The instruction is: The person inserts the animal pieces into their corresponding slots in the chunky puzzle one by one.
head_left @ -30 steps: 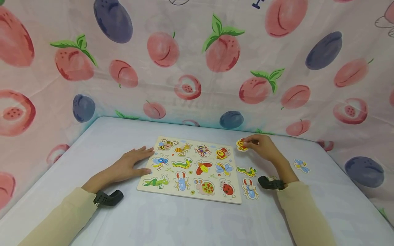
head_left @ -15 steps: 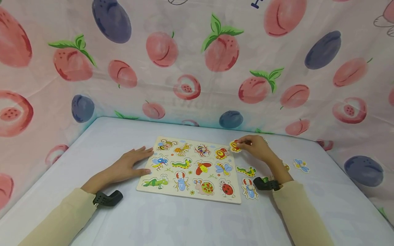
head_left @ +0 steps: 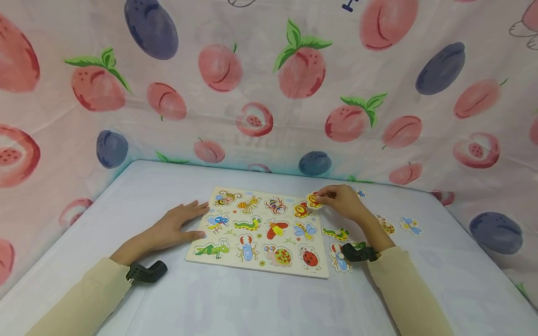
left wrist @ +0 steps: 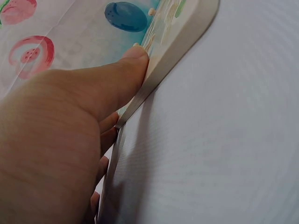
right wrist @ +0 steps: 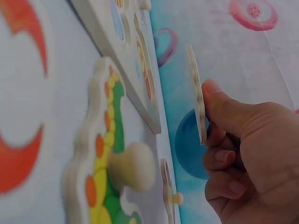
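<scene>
A wooden peg puzzle board (head_left: 290,270) with rows of bug pictures lies flat on the table. My left hand (head_left: 174,227) rests at its left side with fingers extended; in the left wrist view the thumb (left wrist: 135,53) touches the board's edge. My right hand (head_left: 342,203) pinches a red and yellow butterfly puzzle piece (head_left: 312,200) by its thumb and fingers. That piece hangs over the board's far right corner, beside the printed butterfly (head_left: 301,210). From the right wrist view, the piece (right wrist: 198,100) is seen edge-on, raised clear of the board.
Right of the board lie a caterpillar piece (head_left: 336,234) with a knob and a stag beetle piece (head_left: 338,261), partly behind the wrist camera (head_left: 359,252). Farther right are a blue-winged piece (head_left: 411,226) and a spotted piece (head_left: 386,226). A blue piece (head_left: 360,192) lies behind my right hand.
My right hand has moved left with the butterfly piece, from beside the board to over its far right corner. The left hand has stayed at the board's left side.
</scene>
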### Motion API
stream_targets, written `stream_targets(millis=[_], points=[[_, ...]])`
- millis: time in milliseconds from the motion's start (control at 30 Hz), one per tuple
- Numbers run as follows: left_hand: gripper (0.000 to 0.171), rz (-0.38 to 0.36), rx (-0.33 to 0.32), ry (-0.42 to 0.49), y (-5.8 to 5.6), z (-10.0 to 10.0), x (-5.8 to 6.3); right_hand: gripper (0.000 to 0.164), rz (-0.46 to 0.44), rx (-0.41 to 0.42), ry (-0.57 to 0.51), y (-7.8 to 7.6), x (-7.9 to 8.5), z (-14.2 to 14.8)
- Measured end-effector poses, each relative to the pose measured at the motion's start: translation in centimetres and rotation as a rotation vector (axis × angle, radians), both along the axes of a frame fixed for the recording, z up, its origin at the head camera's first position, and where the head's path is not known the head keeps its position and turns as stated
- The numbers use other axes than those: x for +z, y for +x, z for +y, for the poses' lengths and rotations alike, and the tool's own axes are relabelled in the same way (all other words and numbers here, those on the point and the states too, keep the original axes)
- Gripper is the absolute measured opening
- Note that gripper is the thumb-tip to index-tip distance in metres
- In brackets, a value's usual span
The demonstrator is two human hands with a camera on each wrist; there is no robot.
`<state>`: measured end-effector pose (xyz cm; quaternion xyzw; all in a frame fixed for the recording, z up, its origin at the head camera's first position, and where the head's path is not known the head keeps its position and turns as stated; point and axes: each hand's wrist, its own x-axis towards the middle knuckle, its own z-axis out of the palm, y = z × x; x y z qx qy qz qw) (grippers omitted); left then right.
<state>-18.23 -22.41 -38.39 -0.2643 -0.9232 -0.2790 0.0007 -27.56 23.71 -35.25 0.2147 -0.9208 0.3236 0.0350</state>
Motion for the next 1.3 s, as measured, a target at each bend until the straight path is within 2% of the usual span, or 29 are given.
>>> stream_targets(millis=[233, 533, 800, 1033, 1300], points=[[0.072, 0.021, -0.006, 0.006, 0.1, 0.0, -0.1, 0.021, -0.055, -0.014, -0.018, 0.2, 0.4, -0.9], [0.072, 0.031, -0.008, 0.003, 0.0, 0.0, -0.3, 0.021, -0.081, -0.013, 0.028, 0.5, 0.2, -1.5], [0.074, -0.024, 0.018, -0.002, 0.0, 0.0, -0.1, 0.018, -0.083, -0.002, 0.03, 0.9, 0.4, -2.6], [0.073, -0.004, 0.005, -0.006, 0.0, 0.0, 0.0, 0.018, -0.144, -0.071, 0.025, 1.0, -0.2, -3.3], [0.073, -0.011, 0.004, -0.013, 0.0, 0.0, 0.1, 0.018, -0.154, -0.072, 0.045, 1.0, -1.1, -3.8]])
